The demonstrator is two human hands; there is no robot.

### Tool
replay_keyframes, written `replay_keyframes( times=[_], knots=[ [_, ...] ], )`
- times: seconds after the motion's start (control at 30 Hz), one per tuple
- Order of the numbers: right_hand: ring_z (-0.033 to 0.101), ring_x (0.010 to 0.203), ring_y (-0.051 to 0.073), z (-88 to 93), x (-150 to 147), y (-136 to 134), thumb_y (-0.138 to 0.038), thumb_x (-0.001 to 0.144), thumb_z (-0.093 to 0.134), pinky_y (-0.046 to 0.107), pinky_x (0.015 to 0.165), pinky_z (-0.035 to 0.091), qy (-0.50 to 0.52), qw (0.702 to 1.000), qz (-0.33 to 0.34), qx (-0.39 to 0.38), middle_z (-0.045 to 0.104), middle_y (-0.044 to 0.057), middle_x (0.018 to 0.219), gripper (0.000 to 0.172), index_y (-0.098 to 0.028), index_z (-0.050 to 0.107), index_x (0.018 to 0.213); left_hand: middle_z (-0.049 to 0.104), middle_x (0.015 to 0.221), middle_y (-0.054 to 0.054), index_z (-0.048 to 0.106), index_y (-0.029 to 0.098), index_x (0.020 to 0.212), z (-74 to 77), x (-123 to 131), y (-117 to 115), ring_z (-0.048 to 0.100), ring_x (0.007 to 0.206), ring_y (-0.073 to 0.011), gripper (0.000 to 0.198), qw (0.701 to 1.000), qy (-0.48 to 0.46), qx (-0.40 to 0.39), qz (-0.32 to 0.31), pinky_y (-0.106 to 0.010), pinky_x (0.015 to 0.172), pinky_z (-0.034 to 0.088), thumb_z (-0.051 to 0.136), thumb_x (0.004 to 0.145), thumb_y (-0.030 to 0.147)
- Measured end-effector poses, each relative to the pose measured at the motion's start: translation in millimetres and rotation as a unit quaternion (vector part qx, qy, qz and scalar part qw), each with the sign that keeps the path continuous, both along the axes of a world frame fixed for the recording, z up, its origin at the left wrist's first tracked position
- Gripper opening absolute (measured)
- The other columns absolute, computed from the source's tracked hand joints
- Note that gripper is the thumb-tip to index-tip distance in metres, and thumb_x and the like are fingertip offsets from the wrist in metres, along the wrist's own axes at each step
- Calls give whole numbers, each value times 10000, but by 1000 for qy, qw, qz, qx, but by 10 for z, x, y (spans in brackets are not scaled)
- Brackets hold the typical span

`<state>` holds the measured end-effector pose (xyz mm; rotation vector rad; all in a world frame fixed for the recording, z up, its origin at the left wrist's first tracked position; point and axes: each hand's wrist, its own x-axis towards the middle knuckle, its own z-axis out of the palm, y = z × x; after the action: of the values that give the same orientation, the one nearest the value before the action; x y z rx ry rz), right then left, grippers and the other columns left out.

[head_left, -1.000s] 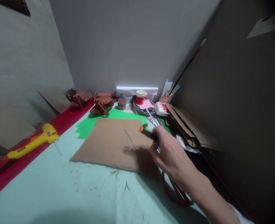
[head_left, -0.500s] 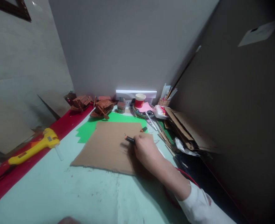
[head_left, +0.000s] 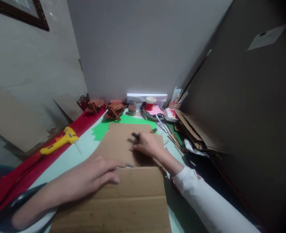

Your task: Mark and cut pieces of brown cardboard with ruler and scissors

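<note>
My right hand [head_left: 146, 144] is closed round a black marker [head_left: 135, 135] with an orange end, above a flat brown cardboard sheet [head_left: 118, 140]. A second, creased cardboard piece [head_left: 130, 200] covers the near part of that sheet. At its far left edge is my left hand [head_left: 96, 173], with the thumb on the near face and the fingers stretched along the edge; its grip is partly hidden. A small black-and-orange cap [head_left: 154, 130] lies just beyond my right hand.
Green paper [head_left: 100, 131] lies under the sheet. A yellow glue gun [head_left: 60, 141] rests on the red strip at left. Brown model boats [head_left: 114, 111], a red-and-white cup [head_left: 150, 104] and a tray stand at the back. Stacked cardboard [head_left: 201, 131] lies at right.
My left hand has come in from the bottom with the creased cardboard piece, now over the sheet's near part. My right hand still has the marker, its fingers lower. The view has shifted.
</note>
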<state>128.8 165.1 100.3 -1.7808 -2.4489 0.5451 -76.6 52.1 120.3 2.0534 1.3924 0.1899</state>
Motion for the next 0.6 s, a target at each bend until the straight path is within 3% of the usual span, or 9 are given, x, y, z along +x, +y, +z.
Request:
replay_keyframes(
  times=[0.17,0.3,0.37,0.47,0.53,0.6],
  knots=[
    [655,986,216,25,143,79,-344,952,628,407,834,561,64,998,-2,-16,640,73,1167,289,-165,612,1179,626,1355,50,609,443,1280,60,-89,33,524,1256,-254,414,999,-26,-9,18,-356,1088,340,461,916,575],
    [630,762,151,279,501,-44,-339,931,645,305,680,538,176,984,-12,16,647,10,906,203,-138,643,964,655,1322,43,669,420,1214,114,-172,65,539,1249,-263,425,998,-49,-15,39,-336,1078,351,526,865,616],
    [497,577,92,450,743,-199,-337,894,654,213,507,405,254,966,-32,38,560,-27,743,196,-146,624,924,671,1297,46,682,433,1190,140,-192,100,555,1232,-262,397,997,-57,-11,42,-334,1069,358,561,852,602],
    [347,487,63,630,1035,-489,-407,866,613,201,406,257,339,939,-35,33,557,-17,771,227,-185,581,897,687,1274,44,702,436,1155,189,-180,179,573,1209,-260,333,997,-66,4,33,-334,1051,372,596,858,543],
    [477,572,93,644,1122,-645,-430,837,660,216,467,363,366,930,-17,-16,647,40,883,244,-187,630,833,700,1253,46,711,429,1139,229,-147,234,594,1179,-250,306,997,-76,14,20,-316,1022,390,612,861,507],
    [609,781,168,572,1123,-728,-427,783,728,250,633,480,385,921,-3,-53,679,73,953,249,-189,666,821,711,1231,54,713,428,1132,268,-96,275,613,1147,-233,290,996,-86,23,7,-288,990,402,625,862,483]
  ],
)
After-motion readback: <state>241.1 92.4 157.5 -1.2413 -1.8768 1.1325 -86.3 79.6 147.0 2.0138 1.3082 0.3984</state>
